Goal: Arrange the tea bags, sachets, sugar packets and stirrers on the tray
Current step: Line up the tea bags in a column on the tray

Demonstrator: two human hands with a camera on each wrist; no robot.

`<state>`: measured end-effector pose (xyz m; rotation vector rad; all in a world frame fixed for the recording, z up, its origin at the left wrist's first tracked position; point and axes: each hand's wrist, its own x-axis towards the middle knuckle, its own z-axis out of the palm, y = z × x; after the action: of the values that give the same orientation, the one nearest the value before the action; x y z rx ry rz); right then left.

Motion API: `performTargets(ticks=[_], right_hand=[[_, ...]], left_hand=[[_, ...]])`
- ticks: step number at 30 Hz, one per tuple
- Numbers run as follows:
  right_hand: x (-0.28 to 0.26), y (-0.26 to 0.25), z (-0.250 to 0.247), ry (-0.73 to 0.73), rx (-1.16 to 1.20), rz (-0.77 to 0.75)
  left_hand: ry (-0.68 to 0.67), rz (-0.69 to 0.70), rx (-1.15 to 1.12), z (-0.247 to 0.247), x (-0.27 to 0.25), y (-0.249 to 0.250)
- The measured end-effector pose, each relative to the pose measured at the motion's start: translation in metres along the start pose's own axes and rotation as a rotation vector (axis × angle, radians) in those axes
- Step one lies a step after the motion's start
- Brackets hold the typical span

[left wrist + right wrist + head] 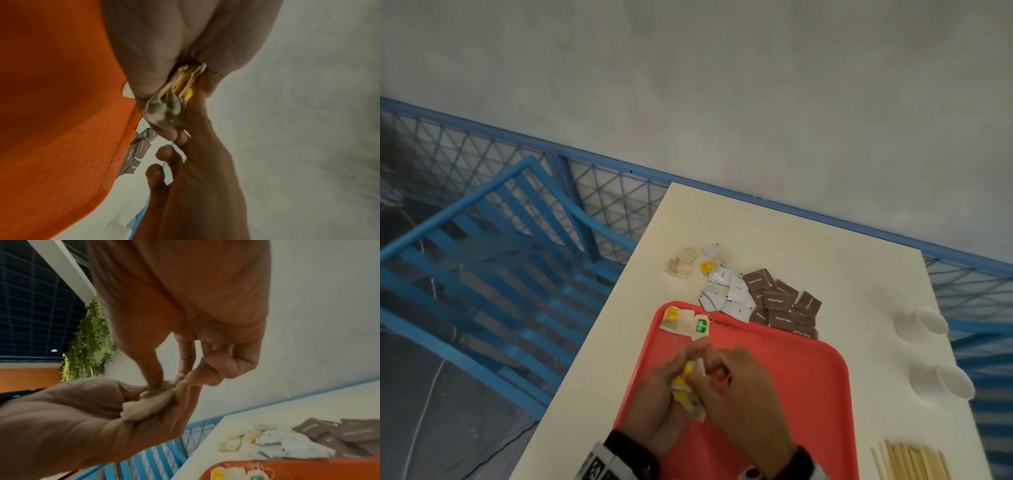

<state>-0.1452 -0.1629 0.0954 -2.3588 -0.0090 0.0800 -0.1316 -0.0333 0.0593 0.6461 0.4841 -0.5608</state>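
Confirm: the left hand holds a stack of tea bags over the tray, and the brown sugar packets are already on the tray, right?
Not quite. The brown sugar packets lie on the table beyond the red tray, as the head view shows. The left hand does hold the stack of tea bags over it.

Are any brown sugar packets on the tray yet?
No, the brown sugar packets all lie on the table beyond the tray.

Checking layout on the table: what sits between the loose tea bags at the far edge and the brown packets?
The white sachets lie between the loose tea bags and brown packets, all on the table; shown in the head view.
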Motion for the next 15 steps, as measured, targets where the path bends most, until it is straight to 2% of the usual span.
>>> performTargets(ticks=[3,7,10,13,15], right_hand=[[-0.003,0.015,-0.008,0.037,0.134,0.069],[-0.011,0.017,-0.029,0.04,0.688,0.25],[-0.018,0.02,-0.033,0.035,0.986,0.38],[-0.024,0.022,-0.03,0.036,1.079,0.429],[-0.026,0.024,-0.032,0.022,1.055,0.415]], left_hand=[[0.024,-0.01,-0.044,0.009,-0.004,-0.011],[-0.059,-0.004,-0.001,0.022,-0.011,-0.022],[-0.052,0.115,0.152,0.03,-0.019,-0.027],[-0.002,0.225,0.286,0.038,-0.027,-0.025],[0.053,0.307,0.408,0.042,-0.032,-0.021]])
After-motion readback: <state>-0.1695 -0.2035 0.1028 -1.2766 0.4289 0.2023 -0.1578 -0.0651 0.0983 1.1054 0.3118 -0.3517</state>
